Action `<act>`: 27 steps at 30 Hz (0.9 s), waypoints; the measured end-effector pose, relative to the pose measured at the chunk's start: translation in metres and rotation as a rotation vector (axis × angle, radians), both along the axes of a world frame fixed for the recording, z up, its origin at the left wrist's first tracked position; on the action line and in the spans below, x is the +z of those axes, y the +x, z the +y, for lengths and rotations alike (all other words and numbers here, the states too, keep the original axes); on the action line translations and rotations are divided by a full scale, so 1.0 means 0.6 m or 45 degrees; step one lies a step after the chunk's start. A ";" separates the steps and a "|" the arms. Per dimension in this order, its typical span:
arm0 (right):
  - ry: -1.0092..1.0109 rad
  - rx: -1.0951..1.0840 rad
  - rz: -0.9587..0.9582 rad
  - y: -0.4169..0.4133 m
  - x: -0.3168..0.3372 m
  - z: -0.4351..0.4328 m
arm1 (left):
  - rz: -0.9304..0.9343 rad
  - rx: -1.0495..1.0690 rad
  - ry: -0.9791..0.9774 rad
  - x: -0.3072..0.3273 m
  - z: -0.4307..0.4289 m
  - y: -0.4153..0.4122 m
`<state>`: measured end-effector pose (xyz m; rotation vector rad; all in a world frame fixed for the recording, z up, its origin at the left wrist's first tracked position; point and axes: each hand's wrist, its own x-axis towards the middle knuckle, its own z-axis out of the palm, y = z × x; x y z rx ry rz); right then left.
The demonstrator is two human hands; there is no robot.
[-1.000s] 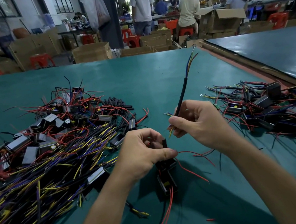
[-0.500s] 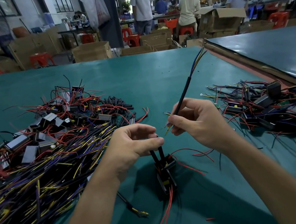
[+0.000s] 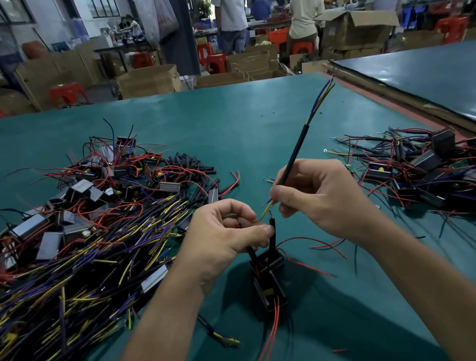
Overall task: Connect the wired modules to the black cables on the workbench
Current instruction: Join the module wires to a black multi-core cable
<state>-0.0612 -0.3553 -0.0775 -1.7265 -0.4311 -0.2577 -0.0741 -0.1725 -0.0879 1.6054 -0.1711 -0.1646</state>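
Raised since before, left hand pinches the module's black lead, module below; right hand grips the cable, slanting up-right, its stripped tips almost touching that lead.

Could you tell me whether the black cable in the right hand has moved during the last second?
Yes. The black cable has tilted: its free upper end swung right, toward the neighbouring bench, while the right hand barely shifted.
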 end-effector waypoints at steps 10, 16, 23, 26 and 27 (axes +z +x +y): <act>-0.033 0.055 0.034 0.000 0.001 -0.003 | 0.023 0.043 -0.026 0.007 -0.004 -0.001; -0.020 0.063 0.002 0.004 -0.003 -0.004 | 0.010 0.074 -0.017 0.004 -0.005 -0.001; -0.103 0.025 -0.036 0.007 -0.011 -0.005 | -0.016 0.049 -0.022 0.006 -0.004 -0.006; -0.086 0.031 -0.011 0.006 -0.011 -0.004 | -0.031 0.062 -0.018 0.003 -0.003 -0.006; -0.077 0.024 -0.011 0.006 -0.011 -0.003 | -0.028 0.071 -0.022 0.002 -0.002 -0.005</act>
